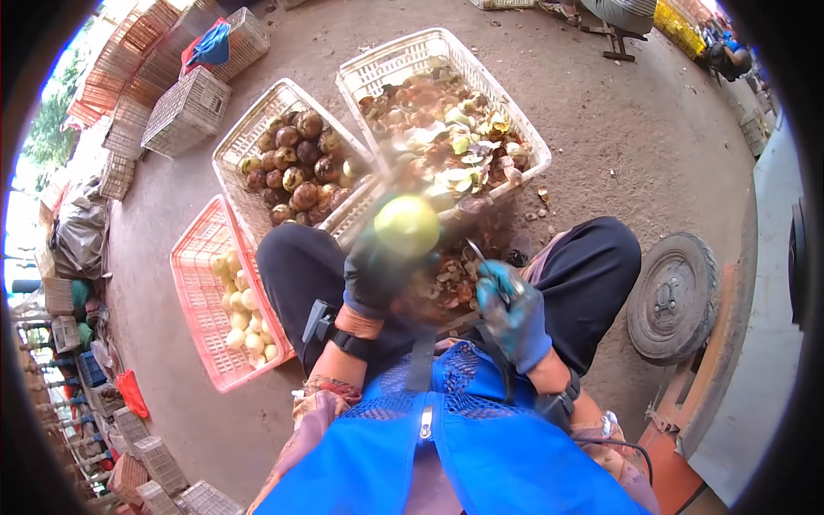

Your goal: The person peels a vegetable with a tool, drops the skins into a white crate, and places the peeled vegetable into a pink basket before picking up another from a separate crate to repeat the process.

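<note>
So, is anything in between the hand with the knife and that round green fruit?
Nothing visible blocks the gap between the right hand and the green fruit. Only the knife in the right hand's grip pokes into it. The left hand holds the fruit from the other side.

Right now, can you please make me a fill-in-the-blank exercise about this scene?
The left hand holds one pale green ____.
The right hand holds a pointed ____.
The dark fruits' crate stands between the pink crate and the crate of ____.
The zippered vest is ____.

Missing words: fruit; knife; peelings; blue.
</note>
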### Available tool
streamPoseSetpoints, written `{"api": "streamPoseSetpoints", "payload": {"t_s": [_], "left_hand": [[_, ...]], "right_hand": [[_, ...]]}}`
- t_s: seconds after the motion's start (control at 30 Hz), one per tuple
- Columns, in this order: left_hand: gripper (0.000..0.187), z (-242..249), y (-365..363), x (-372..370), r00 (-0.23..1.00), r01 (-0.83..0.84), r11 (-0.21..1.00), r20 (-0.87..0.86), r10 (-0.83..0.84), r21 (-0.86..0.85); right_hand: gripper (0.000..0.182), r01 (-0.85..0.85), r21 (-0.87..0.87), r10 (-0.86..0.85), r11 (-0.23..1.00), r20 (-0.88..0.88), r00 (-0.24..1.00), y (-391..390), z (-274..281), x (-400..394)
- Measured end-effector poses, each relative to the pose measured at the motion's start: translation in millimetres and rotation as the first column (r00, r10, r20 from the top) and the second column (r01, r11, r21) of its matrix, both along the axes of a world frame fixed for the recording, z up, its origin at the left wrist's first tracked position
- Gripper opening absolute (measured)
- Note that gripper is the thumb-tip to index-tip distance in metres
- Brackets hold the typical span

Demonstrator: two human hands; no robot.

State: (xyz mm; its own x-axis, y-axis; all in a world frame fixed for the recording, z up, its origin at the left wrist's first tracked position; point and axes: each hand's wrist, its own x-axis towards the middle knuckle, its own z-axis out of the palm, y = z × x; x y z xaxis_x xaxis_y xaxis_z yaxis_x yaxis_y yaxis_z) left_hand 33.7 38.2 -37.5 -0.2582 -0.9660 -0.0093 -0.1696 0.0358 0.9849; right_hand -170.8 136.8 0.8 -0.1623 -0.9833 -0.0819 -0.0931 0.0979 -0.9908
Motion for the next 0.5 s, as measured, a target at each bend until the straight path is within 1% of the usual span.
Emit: {"api": "streamPoseSetpoints", "payload": {"t_s": [0.03, 0.07, 0.1, 0.13, 0.17, 0.2, 0.23, 0.3, 0.33, 0.37, 0.4, 0.43, 0.47, 0.5], "left_hand": [[0.053, 1.7, 2.6, -6.5, 1.000, -0.002, 1.000, -0.004, 0.002, 0.004], [0.053, 4.1, 3.3, -12.7, 0.982, -0.023, 0.996, -0.185, 0.038, 0.083], [0.052, 4.9, 3.4, -15.7, 0.931, -0.029, 0.986, -0.355, 0.087, 0.166], [0.052, 2.8, 2.3, -15.0, 0.930, -0.027, 0.985, -0.357, 0.088, 0.171], [0.052, -1.1, 0.4, -12.7, 0.983, -0.031, 0.999, -0.177, 0.036, 0.034], [0.052, -5.0, 0.0, -10.8, 1.000, -0.008, 0.995, 0.013, 0.009, -0.102], [0.052, -7.3, 0.3, -8.5, 1.000, -0.011, 0.995, 0.006, 0.011, -0.098], [0.051, -11.4, 0.0, -4.1, 0.999, 0.038, 0.999, -0.034, -0.038, 0.011], [0.051, -20.1, 0.9, -3.0, 0.999, 0.036, 0.999, -0.038, -0.036, 0.014], [0.050, -30.9, 2.9, -1.6, 0.998, 0.036, 0.999, -0.045, -0.035, 0.018], [0.050, -40.3, 5.1, 0.5, 0.998, 0.034, 0.999, -0.053, -0.032, 0.022], [0.050, -30.2, 6.8, -5.6, 0.998, 0.028, 0.999, -0.056, -0.027, 0.025], [0.044, -9.4, 8.1, -17.9, 0.962, -0.017, 0.994, -0.271, 0.044, 0.103], [0.040, 4.3, 7.7, -25.0, 0.875, -0.043, 0.981, -0.467, 0.128, 0.188]], "right_hand": [[0.027, -0.039, -0.148, -0.012, 0.988, -0.324, 0.946, -12.9, 5.6, 1.5], [0.026, -0.045, -0.134, -0.003, 0.990, -0.341, 0.940, -22.8, 10.0, 6.3], [0.026, -0.043, -0.131, -0.004, 0.990, -0.343, 0.939, -33.2, 10.6, 9.7], [0.027, -0.114, -0.199, 0.002, 0.973, -0.490, 0.872, -42.7, 9.8, 12.4], [0.027, -0.196, -0.252, -0.005, 0.948, -0.626, 0.780, -47.5, 7.9, 15.2], [0.030, -0.248, -0.119, 0.096, 0.961, -0.701, 0.707, -48.1, 4.2, 17.9], [0.030, -0.251, -0.114, 0.100, 0.961, -0.705, 0.702, -47.9, 0.2, 20.3], [0.030, -0.229, -0.101, 0.104, 0.968, -0.670, 0.735, -48.2, -5.3, 24.8], [0.027, -0.187, -0.151, 0.053, 0.971, -0.626, 0.778, -48.4, -1.5, 26.0], [0.027, -0.193, -0.147, 0.059, 0.970, -0.629, 0.775, -49.4, 1.2, 25.7], [0.026, -0.222, -0.106, 0.092, 0.969, -0.683, 0.725, -51.9, 3.2, 24.8], [0.024, -0.246, -0.063, 0.122, 0.967, -0.732, 0.670, -54.1, 3.9, 24.0], [0.024, -0.247, -0.060, 0.125, 0.967, -0.734, 0.667, -55.6, 0.9, 23.4], [0.024, -0.252, -0.051, 0.126, 0.966, -0.762, 0.636, -57.8, -4.2, 22.8]]}}
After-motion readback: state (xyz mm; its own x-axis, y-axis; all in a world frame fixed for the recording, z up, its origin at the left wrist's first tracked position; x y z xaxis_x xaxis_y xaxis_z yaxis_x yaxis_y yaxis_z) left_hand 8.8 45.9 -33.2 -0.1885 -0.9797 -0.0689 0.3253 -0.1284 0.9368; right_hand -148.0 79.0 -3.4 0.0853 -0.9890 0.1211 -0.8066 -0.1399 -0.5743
